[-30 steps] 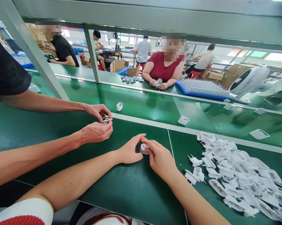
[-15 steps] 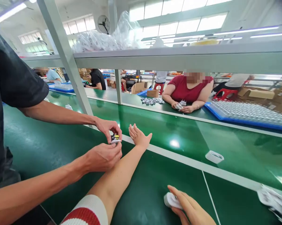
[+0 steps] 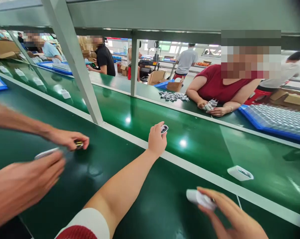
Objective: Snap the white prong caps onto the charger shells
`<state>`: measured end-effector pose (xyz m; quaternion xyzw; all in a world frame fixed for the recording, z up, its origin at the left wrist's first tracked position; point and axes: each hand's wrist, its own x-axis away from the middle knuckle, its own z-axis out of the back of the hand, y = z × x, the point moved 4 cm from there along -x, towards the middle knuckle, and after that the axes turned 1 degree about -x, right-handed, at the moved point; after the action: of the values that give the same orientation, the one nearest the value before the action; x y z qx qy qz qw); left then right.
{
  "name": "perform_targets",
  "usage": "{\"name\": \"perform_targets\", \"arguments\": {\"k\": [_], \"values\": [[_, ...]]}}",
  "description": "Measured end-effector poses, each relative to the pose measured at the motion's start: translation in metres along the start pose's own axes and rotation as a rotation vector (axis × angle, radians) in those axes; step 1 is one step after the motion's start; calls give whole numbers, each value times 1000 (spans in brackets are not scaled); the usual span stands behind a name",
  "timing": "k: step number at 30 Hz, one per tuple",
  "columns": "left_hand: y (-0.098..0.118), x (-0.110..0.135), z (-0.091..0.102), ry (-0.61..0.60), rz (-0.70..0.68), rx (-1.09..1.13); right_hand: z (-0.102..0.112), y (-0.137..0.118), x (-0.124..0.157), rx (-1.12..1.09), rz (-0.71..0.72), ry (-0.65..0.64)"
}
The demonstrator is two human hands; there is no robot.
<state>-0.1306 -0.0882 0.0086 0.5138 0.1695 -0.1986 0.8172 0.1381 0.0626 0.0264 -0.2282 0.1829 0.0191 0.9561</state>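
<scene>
My left hand (image 3: 157, 137) stretches over the green belt with its fingers closed round a white oval plastic housing (image 3: 164, 128), whose open end shows dark parts inside. Low on the right, my right hand (image 3: 231, 209) holds another white plastic housing (image 3: 201, 199) between thumb and fingers, above the green worktop. That piece is slightly blurred. On the belt to the right lies a third white housing (image 3: 240, 173), on its side with the open end showing dark parts.
At left, a co-worker's hand (image 3: 67, 138) holds a small black and yellow part; the other (image 3: 27, 182), blurred, has a white piece. A metal post (image 3: 75, 66) rises beside the belt. More white pieces (image 3: 65, 93) lie along it. Across sits a person in red (image 3: 211, 79).
My left hand was open with spread fingers and now grips a white housing. My right hand keeps its piece. The co-worker's hands have separated and moved left. The view has tilted down.
</scene>
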Motion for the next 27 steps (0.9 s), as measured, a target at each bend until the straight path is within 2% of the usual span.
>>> {"name": "perform_targets", "arguments": {"k": [3,7,11,15,19,22,24,27], "values": [[20,6,4,51,-130,115,6,-2,-55,-20,-35,8],[40,9,10,114,-229,221,-5,8,-111,-44,-119,26],[54,11,14,131,-257,254,-23,20,-142,34,-205,18],[61,14,16,113,-255,255,-36,21,-150,51,-296,-7],[65,15,14,147,-268,232,-30,22,-136,32,-374,-3],[68,13,12,136,-267,270,-9,23,-99,-19,-346,-29],[72,14,10,53,-235,287,10,25,-60,-31,-343,-31],[81,22,1,-229,-187,283,44,31,9,8,-417,33]]}}
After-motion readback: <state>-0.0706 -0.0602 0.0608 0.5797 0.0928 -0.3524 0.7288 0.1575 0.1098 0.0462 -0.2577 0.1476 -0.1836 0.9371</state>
